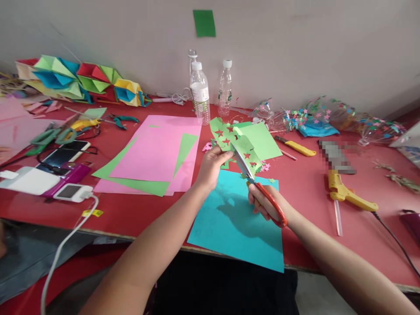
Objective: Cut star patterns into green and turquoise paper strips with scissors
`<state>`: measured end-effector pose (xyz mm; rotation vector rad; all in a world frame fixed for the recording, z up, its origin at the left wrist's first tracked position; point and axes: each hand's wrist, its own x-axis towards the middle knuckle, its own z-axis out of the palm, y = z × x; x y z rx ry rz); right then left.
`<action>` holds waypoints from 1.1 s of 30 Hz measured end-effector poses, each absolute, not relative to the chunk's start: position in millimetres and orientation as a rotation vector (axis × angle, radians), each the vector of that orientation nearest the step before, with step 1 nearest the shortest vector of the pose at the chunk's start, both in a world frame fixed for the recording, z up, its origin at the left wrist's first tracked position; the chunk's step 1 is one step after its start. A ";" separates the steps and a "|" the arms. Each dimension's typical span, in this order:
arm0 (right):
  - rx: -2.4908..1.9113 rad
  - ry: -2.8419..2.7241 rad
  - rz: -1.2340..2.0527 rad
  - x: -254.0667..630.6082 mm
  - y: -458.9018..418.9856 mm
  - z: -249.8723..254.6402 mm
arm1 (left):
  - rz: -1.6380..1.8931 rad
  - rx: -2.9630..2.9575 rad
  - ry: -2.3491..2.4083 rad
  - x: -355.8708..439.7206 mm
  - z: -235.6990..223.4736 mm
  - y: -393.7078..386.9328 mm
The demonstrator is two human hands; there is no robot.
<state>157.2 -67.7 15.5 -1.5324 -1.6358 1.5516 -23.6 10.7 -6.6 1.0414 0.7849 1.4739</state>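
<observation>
My left hand (210, 166) pinches the edge of a light green paper (217, 126) dotted with star-shaped holes that show red. In my right hand (258, 204) is a pair of scissors (271, 202) with red handles, its blades pointing up and left across the green paper, near my left thumb. Beneath both hands lies a blue sheet of paper (210, 223), reaching over the table's front edge. Small pink and green paper stars (266, 166) are scattered beside the green paper. A plain light green sheet (264, 138) lies just behind it.
Pink sheets (144, 153) with green pieces lie left of my hands. Plastic bottles (200, 94) stand at the wall. Right are a yellow cutter knife (300, 148) and a yellow glue gun (352, 194) with a cord. A phone (64, 155), power bank and cable (62, 245) lie left.
</observation>
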 end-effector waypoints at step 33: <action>-1.664 -1.683 1.507 159.5 -62.0 22.2 | 1.666 1.245 1.037 -38.3 -9.5 21.4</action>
